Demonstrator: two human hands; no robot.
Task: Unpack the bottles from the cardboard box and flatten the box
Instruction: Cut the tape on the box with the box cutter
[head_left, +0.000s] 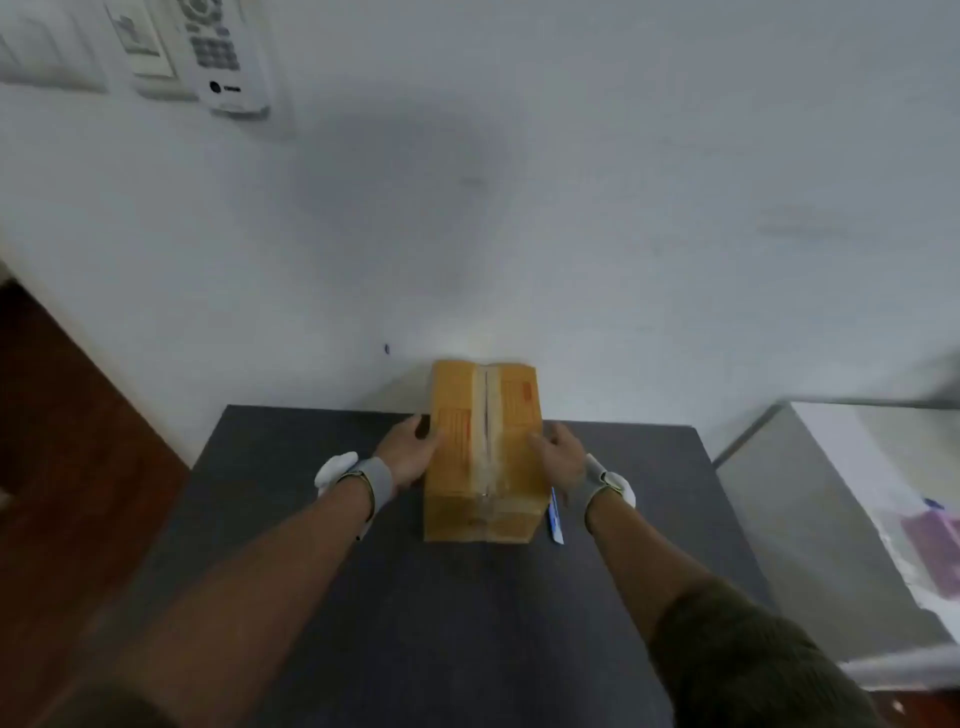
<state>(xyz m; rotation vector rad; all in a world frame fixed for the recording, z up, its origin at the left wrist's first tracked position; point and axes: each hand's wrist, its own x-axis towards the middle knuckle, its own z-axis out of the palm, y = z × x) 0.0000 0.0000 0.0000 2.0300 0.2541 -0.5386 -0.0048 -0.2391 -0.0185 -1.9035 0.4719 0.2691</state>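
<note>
A yellow-brown cardboard box (485, 452) stands on the dark table (311, 519), its top flaps taped shut along the middle seam. My left hand (410, 452) presses against the box's left side and my right hand (558, 454) against its right side, so both grip it between them. Both wrists wear grey straps with white pads. No bottles are visible; the box's inside is hidden. A blue and white cutter (555, 517) lies on the table right beside the box's right front corner.
A white wall (519, 208) rises just behind the table, with a white remote holder (223, 52) mounted at the upper left. A grey-white cabinet (831, 493) stands to the right of the table. Reddish-brown floor (67, 441) lies to the left.
</note>
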